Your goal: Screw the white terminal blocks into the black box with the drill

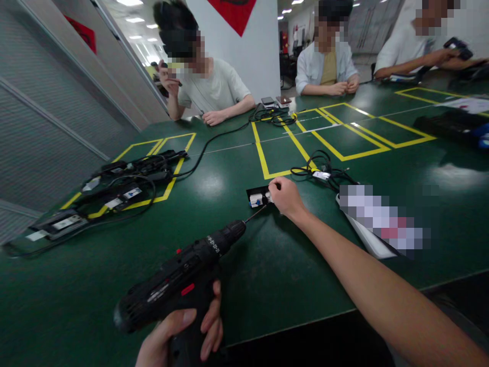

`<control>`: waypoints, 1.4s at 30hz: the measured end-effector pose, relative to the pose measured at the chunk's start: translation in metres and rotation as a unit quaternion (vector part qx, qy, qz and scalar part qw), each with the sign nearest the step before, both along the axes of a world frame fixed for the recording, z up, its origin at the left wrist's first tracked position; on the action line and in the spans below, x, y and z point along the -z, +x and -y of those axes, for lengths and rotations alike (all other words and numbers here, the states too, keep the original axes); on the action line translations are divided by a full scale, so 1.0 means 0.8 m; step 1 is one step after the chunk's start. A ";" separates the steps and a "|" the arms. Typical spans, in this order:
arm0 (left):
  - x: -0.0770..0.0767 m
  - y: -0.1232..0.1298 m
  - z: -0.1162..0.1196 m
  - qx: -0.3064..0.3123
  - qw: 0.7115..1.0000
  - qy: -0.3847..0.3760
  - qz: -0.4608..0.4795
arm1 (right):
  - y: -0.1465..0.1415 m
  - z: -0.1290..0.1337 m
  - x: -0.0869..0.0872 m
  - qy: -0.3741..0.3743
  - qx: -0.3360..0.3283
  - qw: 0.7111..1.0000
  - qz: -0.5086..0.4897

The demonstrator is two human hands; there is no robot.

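A black cordless drill (191, 270) with red accents is held by its handle in my left hand (191, 326), whose fingers wrap round the grip. Its long thin bit points up and right, the tip close to a small black piece with white and blue parts (256, 200) on the green table. My right hand (283, 196) is closed at the right end of that small piece, fingertips pressed together at its edge. What lies between those fingertips is hidden by the hand.
Black cables and power strips (126, 188) lie at the left. A cable bundle (323, 174) and a white-edged flat object (370, 237) are right of my right hand. Yellow tape rectangles (263, 158) mark the green table (214, 178). Three people sit across it.
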State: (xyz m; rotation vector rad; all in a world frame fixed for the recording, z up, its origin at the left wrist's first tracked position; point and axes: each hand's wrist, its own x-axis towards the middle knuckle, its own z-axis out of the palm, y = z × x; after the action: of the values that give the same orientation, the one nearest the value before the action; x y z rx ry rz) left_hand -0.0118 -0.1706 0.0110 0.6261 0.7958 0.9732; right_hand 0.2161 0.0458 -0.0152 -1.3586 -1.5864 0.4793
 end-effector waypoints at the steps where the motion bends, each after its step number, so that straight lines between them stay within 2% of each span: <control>1: 0.000 0.000 0.000 0.000 1.000 0.000 -0.001 | 0.000 0.000 0.000 0.001 0.000 1.000 0.000; 42: -0.004 0.003 0.001 -0.007 1.000 -0.008 -0.001 | 0.000 0.003 -0.002 -0.005 0.001 1.000 0.001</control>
State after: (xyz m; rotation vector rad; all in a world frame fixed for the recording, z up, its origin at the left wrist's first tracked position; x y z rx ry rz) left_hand -0.0093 -0.1713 0.0140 0.6085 0.8093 0.9784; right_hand 0.2158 0.0435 -0.0132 -1.3682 -1.5866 0.4863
